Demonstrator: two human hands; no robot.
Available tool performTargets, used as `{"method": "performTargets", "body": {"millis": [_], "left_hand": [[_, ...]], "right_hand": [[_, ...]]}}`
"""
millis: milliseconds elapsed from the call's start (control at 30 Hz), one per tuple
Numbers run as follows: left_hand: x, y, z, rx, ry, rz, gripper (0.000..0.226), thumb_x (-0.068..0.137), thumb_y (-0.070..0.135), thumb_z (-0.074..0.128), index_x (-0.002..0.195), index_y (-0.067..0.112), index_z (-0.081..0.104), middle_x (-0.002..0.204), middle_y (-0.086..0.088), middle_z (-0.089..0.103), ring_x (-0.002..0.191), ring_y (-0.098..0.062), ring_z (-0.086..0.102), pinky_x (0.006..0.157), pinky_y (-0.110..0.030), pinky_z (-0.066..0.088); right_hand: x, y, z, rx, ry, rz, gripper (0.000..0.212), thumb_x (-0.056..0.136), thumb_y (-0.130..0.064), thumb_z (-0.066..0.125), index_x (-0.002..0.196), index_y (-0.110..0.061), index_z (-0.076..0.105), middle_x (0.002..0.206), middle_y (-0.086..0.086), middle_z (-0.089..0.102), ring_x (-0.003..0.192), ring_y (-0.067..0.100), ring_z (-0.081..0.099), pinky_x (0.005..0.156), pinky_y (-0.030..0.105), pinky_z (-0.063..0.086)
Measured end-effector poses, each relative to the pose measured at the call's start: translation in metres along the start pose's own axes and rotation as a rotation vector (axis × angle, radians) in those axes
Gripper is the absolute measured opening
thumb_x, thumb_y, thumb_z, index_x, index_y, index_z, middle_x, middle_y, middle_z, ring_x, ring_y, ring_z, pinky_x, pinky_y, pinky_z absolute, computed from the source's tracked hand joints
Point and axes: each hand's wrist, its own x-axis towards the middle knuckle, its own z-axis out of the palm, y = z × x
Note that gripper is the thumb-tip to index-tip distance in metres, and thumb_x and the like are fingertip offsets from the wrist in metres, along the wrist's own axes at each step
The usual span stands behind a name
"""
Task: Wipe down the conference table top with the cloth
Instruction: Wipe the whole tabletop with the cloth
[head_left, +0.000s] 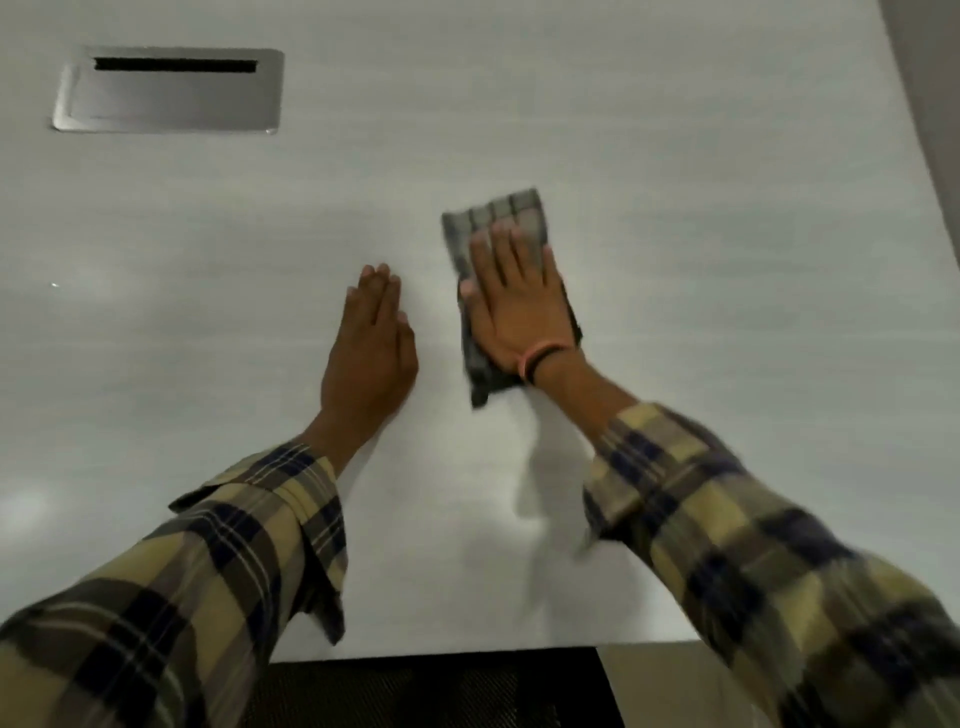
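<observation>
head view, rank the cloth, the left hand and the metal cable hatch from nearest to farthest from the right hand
1. cloth: directly under the right hand, pressed flat on the table.
2. left hand: just beside it, flat on the table.
3. metal cable hatch: far corner, well to the left.

A smooth, pale grey conference table top with a faint streaked grain fills the view. A folded grey checked cloth lies flat on it beneath the right hand, its far end showing past the fingertips. The left hand rests flat on the bare surface just beside the cloth. A rectangular brushed-metal cable hatch with a dark slot sits flush in the top, well beyond the left hand.
</observation>
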Motion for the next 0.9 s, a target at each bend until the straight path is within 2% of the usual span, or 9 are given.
{"method": "performTargets", "body": {"millis": [100,167,233,367,433,533,700,800,900], "left_hand": [[0.003,-0.003,-0.001,0.025,0.039,0.011,0.051,0.108,0.013,0.038,0.155,-0.008,0.036,0.166,-0.021,0.032,0.157,-0.032,0.024,0.131,-0.046,0.016],[0.005,-0.003,0.001,0.016,0.042,-0.006,0.052,0.108,0.014,0.037,0.156,-0.008,0.034,0.167,-0.021,0.028,0.159,-0.031,0.02,0.131,-0.047,0.014],[0.004,-0.001,0.004,0.03,0.059,-0.004,0.053,0.108,0.014,0.038,0.156,-0.008,0.033,0.167,-0.022,0.028,0.159,-0.032,0.02,0.13,-0.049,0.016],[0.006,-0.003,0.004,0.042,0.058,-0.012,0.053,0.109,0.015,0.038,0.157,-0.006,0.032,0.168,-0.02,0.027,0.16,-0.029,0.018,0.131,-0.048,0.016],[0.006,-0.004,0.004,0.047,0.048,-0.014,0.054,0.109,0.015,0.038,0.158,-0.006,0.031,0.169,-0.019,0.026,0.16,-0.029,0.016,0.13,-0.049,0.017],[0.008,-0.003,0.002,0.137,0.007,-0.068,0.059,0.108,0.021,0.034,0.16,-0.004,0.025,0.171,-0.018,0.016,0.161,-0.034,0.004,0.129,-0.057,0.011],[0.006,-0.004,0.001,0.218,-0.033,-0.131,0.063,0.108,0.03,0.03,0.162,-0.002,0.021,0.173,-0.018,0.011,0.161,-0.035,0.0,0.127,-0.062,0.007],[0.006,-0.005,0.002,0.198,-0.007,-0.124,0.063,0.109,0.028,0.034,0.162,-0.002,0.021,0.172,-0.018,0.013,0.161,-0.035,0.002,0.128,-0.061,0.006],[0.007,-0.003,0.002,0.19,0.002,-0.112,0.063,0.109,0.028,0.035,0.162,-0.003,0.02,0.172,-0.019,0.012,0.161,-0.036,0.002,0.128,-0.06,0.006]], "right_hand": [[-0.071,0.022,0.008,-0.032,-0.046,-0.135,0.063,0.109,-0.048,0.017,0.165,-0.021,0.008,0.173,0.004,0.003,0.16,0.022,-0.003,0.129,0.047,-0.004],[-0.095,0.071,0.006,-0.046,-0.038,-0.079,0.063,0.108,-0.048,0.02,0.164,-0.02,0.017,0.172,0.006,0.011,0.16,0.024,0.006,0.128,0.052,0.007],[-0.08,0.121,-0.006,-0.049,0.016,0.114,0.065,0.107,-0.048,0.021,0.162,-0.013,0.027,0.169,0.013,0.022,0.157,0.033,0.02,0.124,0.059,0.018],[0.029,0.153,-0.039,0.046,0.052,0.559,0.07,0.106,-0.054,0.013,0.165,-0.017,0.011,0.172,0.011,0.008,0.159,0.034,0.005,0.127,0.056,0.002],[0.085,0.124,-0.038,0.031,0.072,0.521,0.067,0.108,-0.048,0.014,0.165,-0.012,0.009,0.172,0.014,0.006,0.158,0.034,0.003,0.127,0.054,-0.001],[0.115,0.039,-0.018,0.007,0.042,0.213,0.068,0.107,-0.048,0.014,0.165,-0.013,0.01,0.172,0.013,0.008,0.159,0.031,0.005,0.128,0.053,0.0],[-0.004,-0.001,0.008,-0.035,-0.041,-0.219,0.063,0.109,-0.047,0.018,0.165,-0.02,0.007,0.173,0.007,0.003,0.16,0.025,-0.003,0.128,0.052,0.005],[-0.038,0.057,0.002,-0.034,-0.016,-0.147,0.061,0.108,-0.045,0.025,0.164,-0.02,0.02,0.171,0.007,0.015,0.159,0.025,0.009,0.127,0.055,0.014],[0.015,0.116,-0.022,-0.037,0.02,0.198,0.067,0.105,-0.051,0.019,0.164,-0.018,0.02,0.171,0.012,0.016,0.158,0.032,0.012,0.126,0.056,0.012]]}}
